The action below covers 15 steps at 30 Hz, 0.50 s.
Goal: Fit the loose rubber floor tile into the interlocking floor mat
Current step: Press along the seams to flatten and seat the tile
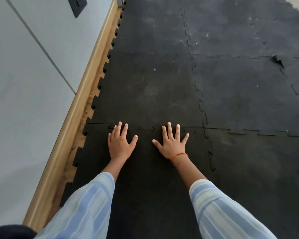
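Tile [145,178] lying flat on the floor in the near centre, beside the skirting board [72,118] on its left, far edge meeting the floor mat [154,83] along a toothed seam [146,129].

Left hand [120,144] resting palm-down on the tile just short of that seam, fingers spread and flat, gripping nothing. Right hand [173,144] doing the same further along the seam, open and flat, orange thread [179,155] showing at the wrist.

Judging the step as pressing the far teeth home. Between the hands one tab outline is standing out clearly, so that stretch is probably not fully seated. Best approach: working along the seam from the skirting side toward the right corner, pushing straight down on each tab with fingertips or the heel of the palm, not sliding the tile forward, which could buckle it.

Hard to make out: seam directly under both sets of fingers is covered. Right-hand seam [210,152] is looking joined but is too dark to confirm. Near edge of the tile is hidden behind striped sleeves [86,204] and running out of frame.
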Available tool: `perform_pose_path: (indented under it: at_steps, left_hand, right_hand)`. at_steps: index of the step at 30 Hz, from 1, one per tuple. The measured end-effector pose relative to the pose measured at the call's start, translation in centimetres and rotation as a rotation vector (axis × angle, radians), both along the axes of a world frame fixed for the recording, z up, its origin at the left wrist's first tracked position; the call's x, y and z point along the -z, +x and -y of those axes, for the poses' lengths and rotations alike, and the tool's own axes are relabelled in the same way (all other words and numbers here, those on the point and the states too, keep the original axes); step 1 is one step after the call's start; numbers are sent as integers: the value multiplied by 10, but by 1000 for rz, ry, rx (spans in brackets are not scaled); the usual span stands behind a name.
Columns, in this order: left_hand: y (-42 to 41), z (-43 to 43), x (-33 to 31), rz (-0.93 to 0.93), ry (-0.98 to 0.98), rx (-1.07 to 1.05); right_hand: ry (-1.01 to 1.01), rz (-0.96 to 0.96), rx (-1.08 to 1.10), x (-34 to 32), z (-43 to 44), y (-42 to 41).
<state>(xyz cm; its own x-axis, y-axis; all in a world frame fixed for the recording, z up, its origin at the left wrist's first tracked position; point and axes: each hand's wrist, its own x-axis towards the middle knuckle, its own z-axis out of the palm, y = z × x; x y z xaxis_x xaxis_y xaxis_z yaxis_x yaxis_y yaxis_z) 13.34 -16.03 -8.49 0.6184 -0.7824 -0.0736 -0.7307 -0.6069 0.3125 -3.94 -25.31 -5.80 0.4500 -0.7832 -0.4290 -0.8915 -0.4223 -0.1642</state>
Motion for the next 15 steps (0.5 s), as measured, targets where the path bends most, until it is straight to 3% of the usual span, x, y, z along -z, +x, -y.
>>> perform_pose_path:
  at_steps: [4,6,11,15]
  left_hand:
    - [10,0,-6,-27,51,54]
    - [23,-9,-7,-33,69,-52]
    - [47,-20,-5,-22,159,-181]
    - [43,-13,-4,-7,220,-171]
  right_hand:
    - [92,-13,-14,-11,10,7]
    - [82,-1,-16,-10,7,-1]
    - [-90,76,322,-2,-12,-45]
    - [-45,37,343,-6,0,-54]
